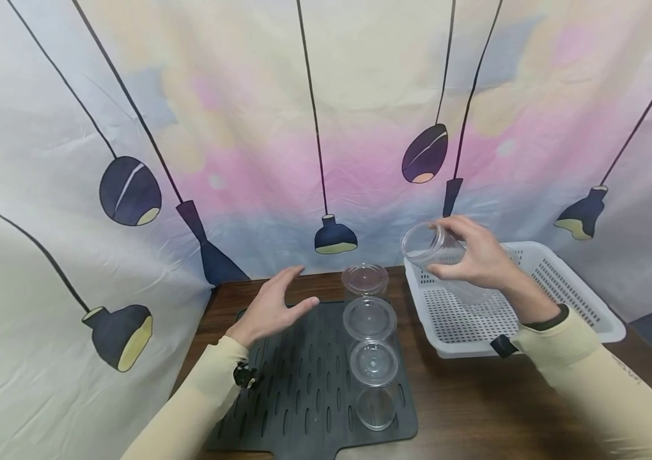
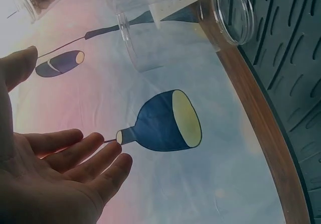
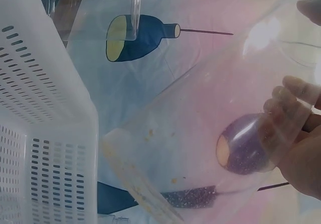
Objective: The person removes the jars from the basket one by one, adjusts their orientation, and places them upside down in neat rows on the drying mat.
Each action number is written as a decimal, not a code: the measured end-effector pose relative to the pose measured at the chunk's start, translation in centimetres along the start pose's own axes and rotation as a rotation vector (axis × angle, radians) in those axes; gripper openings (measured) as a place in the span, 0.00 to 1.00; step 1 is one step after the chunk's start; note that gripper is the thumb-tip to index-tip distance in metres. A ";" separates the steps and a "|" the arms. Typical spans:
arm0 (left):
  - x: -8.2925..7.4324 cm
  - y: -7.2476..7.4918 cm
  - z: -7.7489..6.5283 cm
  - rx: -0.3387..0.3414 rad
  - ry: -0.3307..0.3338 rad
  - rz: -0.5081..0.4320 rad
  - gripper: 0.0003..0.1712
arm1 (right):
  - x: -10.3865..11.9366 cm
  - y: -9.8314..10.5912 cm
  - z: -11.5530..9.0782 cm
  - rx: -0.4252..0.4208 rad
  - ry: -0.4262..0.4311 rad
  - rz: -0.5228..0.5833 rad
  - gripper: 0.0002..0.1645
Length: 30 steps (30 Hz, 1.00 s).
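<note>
My right hand (image 1: 478,255) grips a clear plastic jar (image 1: 445,253) by its side, tilted, over a white basket (image 1: 429,319). In the right wrist view, small yellowish specks show on the wall of this jar (image 3: 190,138), toward its lower end. My left hand (image 1: 271,310) hovers over the far left part of a dark slotted board (image 1: 303,390), thumb and fingers spread apart, holding nothing. Several clear jars stand in a line along the board's right side, among them a near jar (image 1: 374,364) and a far jar (image 1: 364,279).
Beneath everything is a brown wooden table (image 1: 447,402). The basket has perforated walls and stands at the table's right. A fabric backdrop (image 1: 263,179) printed with hanging lamps rises right behind the table and along its left.
</note>
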State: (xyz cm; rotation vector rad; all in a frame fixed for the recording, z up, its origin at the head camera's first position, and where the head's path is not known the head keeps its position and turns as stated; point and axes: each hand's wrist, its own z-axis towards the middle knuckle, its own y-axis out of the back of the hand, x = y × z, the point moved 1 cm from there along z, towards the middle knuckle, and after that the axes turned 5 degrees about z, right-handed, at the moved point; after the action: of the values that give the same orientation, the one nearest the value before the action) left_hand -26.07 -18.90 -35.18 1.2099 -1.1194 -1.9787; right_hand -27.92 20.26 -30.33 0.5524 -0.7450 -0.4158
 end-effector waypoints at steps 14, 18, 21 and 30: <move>-1.9 0.5 1.3 -0.051 -0.062 -0.052 0.46 | 1.0 -0.9 0.8 -0.011 0.069 -0.032 0.40; -2.3 0.4 1.7 -0.058 -0.080 -0.059 0.44 | 1.3 -1.2 0.9 -0.003 0.074 -0.020 0.40; -2.8 0.4 1.9 -0.064 -0.091 -0.064 0.43 | 1.5 -1.5 1.0 0.000 0.087 -0.012 0.41; -4.2 0.5 2.6 -0.081 -0.113 -0.120 0.42 | 2.3 -2.1 1.2 0.011 0.117 -0.026 0.45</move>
State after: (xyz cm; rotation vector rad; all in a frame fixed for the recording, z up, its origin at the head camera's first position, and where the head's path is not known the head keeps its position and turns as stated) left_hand -26.59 -14.89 -32.35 1.1595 -1.0306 -2.1856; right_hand -27.55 16.99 -29.66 0.5924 -0.6284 -0.4000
